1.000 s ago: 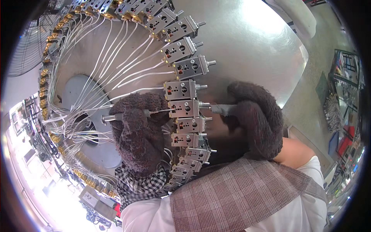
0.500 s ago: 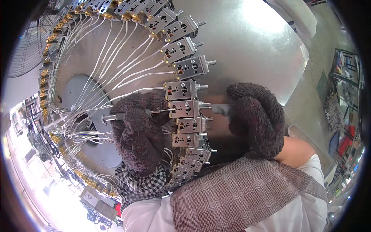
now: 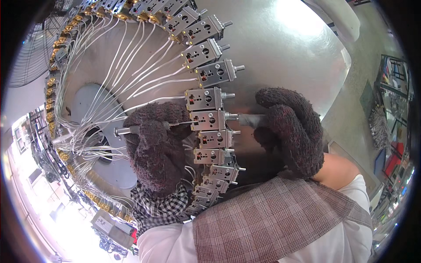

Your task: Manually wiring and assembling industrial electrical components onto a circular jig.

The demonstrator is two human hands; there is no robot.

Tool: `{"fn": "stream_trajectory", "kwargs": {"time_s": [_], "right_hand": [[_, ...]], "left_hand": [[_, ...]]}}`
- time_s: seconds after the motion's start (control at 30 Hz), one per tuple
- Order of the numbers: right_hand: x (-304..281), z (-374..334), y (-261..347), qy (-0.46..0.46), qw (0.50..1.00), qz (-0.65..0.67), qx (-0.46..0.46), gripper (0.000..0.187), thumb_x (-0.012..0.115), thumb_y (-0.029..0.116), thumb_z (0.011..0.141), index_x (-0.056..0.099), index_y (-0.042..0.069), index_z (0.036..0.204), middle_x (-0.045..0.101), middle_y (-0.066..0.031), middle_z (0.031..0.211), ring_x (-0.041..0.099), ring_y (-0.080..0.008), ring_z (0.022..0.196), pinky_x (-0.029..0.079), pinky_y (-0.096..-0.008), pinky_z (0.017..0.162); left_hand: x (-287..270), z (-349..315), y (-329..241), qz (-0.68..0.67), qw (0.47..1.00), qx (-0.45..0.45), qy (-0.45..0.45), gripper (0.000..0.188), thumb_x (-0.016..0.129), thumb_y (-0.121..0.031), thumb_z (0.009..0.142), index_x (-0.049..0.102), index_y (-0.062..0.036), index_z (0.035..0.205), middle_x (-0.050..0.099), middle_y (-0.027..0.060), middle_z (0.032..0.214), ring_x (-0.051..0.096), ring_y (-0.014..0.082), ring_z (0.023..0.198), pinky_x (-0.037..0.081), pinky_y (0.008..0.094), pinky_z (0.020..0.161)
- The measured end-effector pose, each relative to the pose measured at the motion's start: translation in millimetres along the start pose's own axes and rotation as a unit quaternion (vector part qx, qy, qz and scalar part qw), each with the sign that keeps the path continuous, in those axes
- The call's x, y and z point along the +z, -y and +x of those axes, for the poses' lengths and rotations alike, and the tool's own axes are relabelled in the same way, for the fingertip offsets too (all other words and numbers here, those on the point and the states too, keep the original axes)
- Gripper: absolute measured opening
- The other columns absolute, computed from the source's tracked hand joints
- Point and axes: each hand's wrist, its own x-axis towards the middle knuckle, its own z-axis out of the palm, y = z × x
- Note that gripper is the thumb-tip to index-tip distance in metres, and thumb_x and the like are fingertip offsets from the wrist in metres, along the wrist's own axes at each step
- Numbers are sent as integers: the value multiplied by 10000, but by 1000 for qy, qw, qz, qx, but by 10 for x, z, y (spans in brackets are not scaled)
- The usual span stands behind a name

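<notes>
My left hand [image 3: 157, 147], in a dark knitted glove, is closed round a slim metal tool like a small screwdriver [image 3: 127, 130]. Its thin tip reaches the side of a small silver metal box with slots and a spring [image 3: 208, 120]. From the box's other end a shaft points right. There my right hand [image 3: 293, 131], gloved alike, grips a grey cylindrical tool [image 3: 253, 120] whose end meets that shaft. The right fingers are curled, hiding the tool's rear. Similar boxes stand directly above [image 3: 204, 100] and below [image 3: 215, 139] in the same row.
Several such boxes curve round the rim of a round metal table [image 3: 272, 57]. White wires [image 3: 144, 87] run from them to a grey central disc [image 3: 87, 103]. A fan guard [image 3: 28, 57] stands at far left, a shelf rack [image 3: 394, 79] at far right.
The grey tool in my right hand has straightened in line with the shaft and shows more of its length. The boxes have shifted up slightly in view. Both hands keep their grip.
</notes>
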Motion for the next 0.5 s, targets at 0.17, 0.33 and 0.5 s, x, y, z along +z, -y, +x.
{"fn": "stream_trajectory", "kwargs": {"time_s": [0.17,0.33,0.5], "right_hand": [[-51,2,149,28,939,241,242,384,504,43,846,401,-3,1214,572,-155,924,548,-137,688,470,-247,541],[-96,78,196,7,918,264,296,326,500,58,864,450,4,1181,587,-97,897,536,-89,656,454,-208,530],[-143,84,105,75,981,80,161,434,577,46,776,432,-5,1182,575,-134,941,564,-170,752,472,-257,578]], "left_hand": [[-7,-9,-14,-20,1000,-5,-8,294,481,-256,878,465,-16,1047,549,143,954,578,269,857,512,403,718],[187,-14,-71,-28,998,0,48,293,476,-246,881,463,-9,1052,548,153,958,580,275,867,515,412,713],[27,-12,-39,-46,998,-17,33,276,501,-225,869,463,2,1019,541,171,957,571,283,892,515,418,764]]}}
